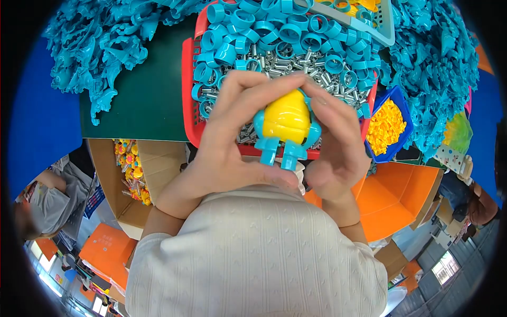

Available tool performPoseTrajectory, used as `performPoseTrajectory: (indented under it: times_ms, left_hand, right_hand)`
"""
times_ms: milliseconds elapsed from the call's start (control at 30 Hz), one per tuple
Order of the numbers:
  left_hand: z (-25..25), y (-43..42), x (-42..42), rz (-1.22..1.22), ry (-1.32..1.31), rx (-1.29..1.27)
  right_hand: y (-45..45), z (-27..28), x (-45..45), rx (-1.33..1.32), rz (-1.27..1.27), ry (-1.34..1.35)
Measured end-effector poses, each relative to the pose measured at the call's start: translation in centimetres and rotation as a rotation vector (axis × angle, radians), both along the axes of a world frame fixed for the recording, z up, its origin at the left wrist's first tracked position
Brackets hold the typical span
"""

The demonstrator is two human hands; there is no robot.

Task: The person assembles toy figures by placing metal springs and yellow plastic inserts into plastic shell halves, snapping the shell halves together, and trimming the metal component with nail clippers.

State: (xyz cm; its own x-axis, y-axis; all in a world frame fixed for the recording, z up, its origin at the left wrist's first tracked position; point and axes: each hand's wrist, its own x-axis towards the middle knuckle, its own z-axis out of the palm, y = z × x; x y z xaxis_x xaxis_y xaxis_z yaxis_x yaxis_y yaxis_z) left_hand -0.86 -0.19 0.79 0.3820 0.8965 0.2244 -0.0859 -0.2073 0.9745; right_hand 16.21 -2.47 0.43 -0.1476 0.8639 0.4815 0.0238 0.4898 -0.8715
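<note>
Between my two hands is a small plastic toy figure (287, 120) with a ribbed, rounded yellow body and turquoise arms and legs, held above the front of a red basket. My left hand (224, 140) curls around its left side, index finger across the top and thumb below the feet. My right hand (340, 140) bends around the other side, its fingertips at the figure's upper right. Turquoise rings (290, 33) and small silver metal pins (280, 64) fill the basket behind the hands.
The red basket (188, 79) stands on a dark green table (153, 90). Turquoise plastic pieces (105, 53) heap up left and right. A blue tray (402, 105) holds yellow parts. Below the edge are a cardboard box (163, 158) and an orange box (401, 195). Other people sit at both sides.
</note>
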Motion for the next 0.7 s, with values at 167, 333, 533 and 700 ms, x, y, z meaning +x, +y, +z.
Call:
performPoseTrajectory:
  times_ms: [167, 333, 533, 700]
  left_hand:
    - [0.1, -0.8, 1.0, -0.050, -0.098, 0.012]
    - [0.1, -0.9, 0.3, -0.026, -0.016, 0.105]
    - [-0.7, -0.4, -1.0, 0.004, 0.144, 0.317]
    - [-0.3, -0.7, -0.7, 0.048, 0.151, 0.283]
  right_hand:
    - [-0.3, 0.5, -0.6, -0.116, 0.014, 0.095]
    - [-0.2, 0.7, -0.5, -0.150, 0.018, 0.234]
    - [-0.3, 1.1, 0.4, 0.000, 0.018, -0.145]
    - [-0.8, 1.1, 0.1, -0.025, 0.003, -0.094]
